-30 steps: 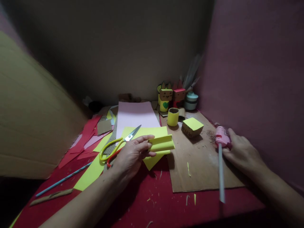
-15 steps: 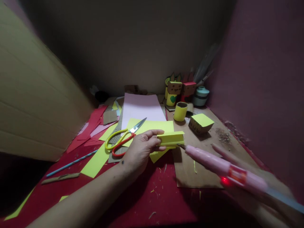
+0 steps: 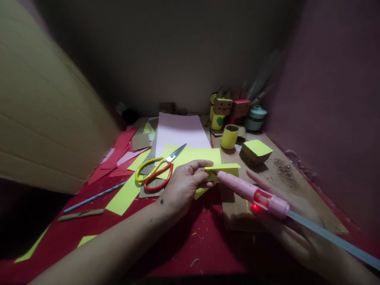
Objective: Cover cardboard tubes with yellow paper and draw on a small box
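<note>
Between the thumb and fingers of my left hand (image 3: 185, 188) is a folded strip of yellow paper (image 3: 227, 168), its crease standing up. My right hand (image 3: 292, 225) grips a pink hot glue gun (image 3: 243, 188), with a red light glowing and a long clear glue stick (image 3: 332, 236) sticking out of its back. The gun's nozzle is at the fold of the yellow strip, close to my left fingertips; whether it touches, I cannot tell. Behind my left hand lie scissors (image 3: 157, 168) with yellow and red handles, partly opened, on yellow paper (image 3: 192, 155).
A yellow-wrapped tube (image 3: 229, 137) and a yellow-topped cardboard block (image 3: 252, 156) stand on a cardboard sheet (image 3: 314, 198). Farther back are small animal figures (image 3: 221, 113) and a teal pot (image 3: 255, 118). Red paper scraps (image 3: 118, 154) and a blue stick (image 3: 93, 198) lie left.
The glue gun has moved left, its nozzle passing from the right end of the yellow strip to near my left fingertips. The whole view has shifted slightly.
</note>
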The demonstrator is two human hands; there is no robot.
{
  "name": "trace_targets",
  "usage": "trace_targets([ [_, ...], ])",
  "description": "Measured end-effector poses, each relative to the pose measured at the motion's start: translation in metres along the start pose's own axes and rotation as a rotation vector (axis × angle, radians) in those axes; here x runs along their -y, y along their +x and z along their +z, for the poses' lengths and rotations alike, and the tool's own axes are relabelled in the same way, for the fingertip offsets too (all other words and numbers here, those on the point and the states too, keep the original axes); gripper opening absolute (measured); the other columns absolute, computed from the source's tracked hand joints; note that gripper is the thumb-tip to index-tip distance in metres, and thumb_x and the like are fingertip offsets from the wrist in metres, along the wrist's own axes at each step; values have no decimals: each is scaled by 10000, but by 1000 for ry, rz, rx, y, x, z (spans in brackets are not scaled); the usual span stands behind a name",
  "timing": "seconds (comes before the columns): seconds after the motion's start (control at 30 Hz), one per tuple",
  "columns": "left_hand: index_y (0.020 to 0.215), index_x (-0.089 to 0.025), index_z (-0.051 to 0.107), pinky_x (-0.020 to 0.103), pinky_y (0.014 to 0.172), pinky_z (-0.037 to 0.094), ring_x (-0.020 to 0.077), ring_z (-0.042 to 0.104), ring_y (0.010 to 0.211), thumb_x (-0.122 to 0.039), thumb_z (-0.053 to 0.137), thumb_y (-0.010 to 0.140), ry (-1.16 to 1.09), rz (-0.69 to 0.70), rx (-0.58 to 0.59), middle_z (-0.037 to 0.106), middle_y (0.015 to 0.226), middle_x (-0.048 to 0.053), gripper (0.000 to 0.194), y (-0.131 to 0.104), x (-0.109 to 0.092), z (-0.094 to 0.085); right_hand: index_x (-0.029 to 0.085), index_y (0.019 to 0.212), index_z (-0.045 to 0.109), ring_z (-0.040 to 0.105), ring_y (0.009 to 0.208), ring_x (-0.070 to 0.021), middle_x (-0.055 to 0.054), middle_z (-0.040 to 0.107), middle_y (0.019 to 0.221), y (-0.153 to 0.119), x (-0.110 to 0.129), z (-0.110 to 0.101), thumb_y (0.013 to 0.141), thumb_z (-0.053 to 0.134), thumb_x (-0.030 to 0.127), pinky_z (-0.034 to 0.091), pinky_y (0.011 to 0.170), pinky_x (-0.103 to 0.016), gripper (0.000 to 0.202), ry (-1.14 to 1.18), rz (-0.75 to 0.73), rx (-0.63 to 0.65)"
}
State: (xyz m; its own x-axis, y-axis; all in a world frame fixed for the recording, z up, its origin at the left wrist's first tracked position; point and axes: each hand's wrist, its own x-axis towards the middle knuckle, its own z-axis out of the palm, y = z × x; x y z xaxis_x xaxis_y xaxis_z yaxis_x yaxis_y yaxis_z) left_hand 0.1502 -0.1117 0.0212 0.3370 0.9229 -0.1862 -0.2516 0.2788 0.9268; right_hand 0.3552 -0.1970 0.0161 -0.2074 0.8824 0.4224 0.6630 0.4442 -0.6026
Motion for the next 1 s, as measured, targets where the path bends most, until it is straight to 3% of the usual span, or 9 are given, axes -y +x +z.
trace_targets([
  [0.13, 939, -124, 654, 237, 693, 510, 114, 642, 682, -56, 610, 761, -10, -10, -8, 684, 829, 49, 196, 0, 0, 1, 370, 1356, 476, 605, 1106, -353, -32, 622, 1264, 4, 0, 4, 830, 556, 309, 562, 850, -494, 535, 31, 10, 30],
  [0.37, 949, -121, 649, 234, 679, 502, 104, 633, 646, -61, 629, 751, -15, -27, -21, 691, 811, 54, 208, 0, -1, 1, 341, 1428, 370, 640, 1055, -332, -61, 632, 1246, 2, -3, 9, 861, 511, 313, 593, 794, -446, 585, 77, 27, 18],
  [0.73, 923, -122, 649, 242, 685, 516, 110, 639, 653, -56, 626, 757, -58, -28, -7, 685, 782, 45, 180, 1, 2, 1, 337, 1438, 346, 514, 1221, -347, -45, 520, 1380, 0, -4, 9, 877, 484, 291, 510, 943, -508, 579, 87, 40, -14],
  [1.0, 946, -118, 646, 227, 664, 500, 93, 615, 612, -69, 637, 751, -27, -44, -20, 684, 760, 48, 201, 1, 2, 2, 342, 1438, 350, 621, 1086, -346, -70, 612, 1271, -3, -6, 11, 859, 522, 297, 583, 830, -463, 605, 75, 39, 1],
])
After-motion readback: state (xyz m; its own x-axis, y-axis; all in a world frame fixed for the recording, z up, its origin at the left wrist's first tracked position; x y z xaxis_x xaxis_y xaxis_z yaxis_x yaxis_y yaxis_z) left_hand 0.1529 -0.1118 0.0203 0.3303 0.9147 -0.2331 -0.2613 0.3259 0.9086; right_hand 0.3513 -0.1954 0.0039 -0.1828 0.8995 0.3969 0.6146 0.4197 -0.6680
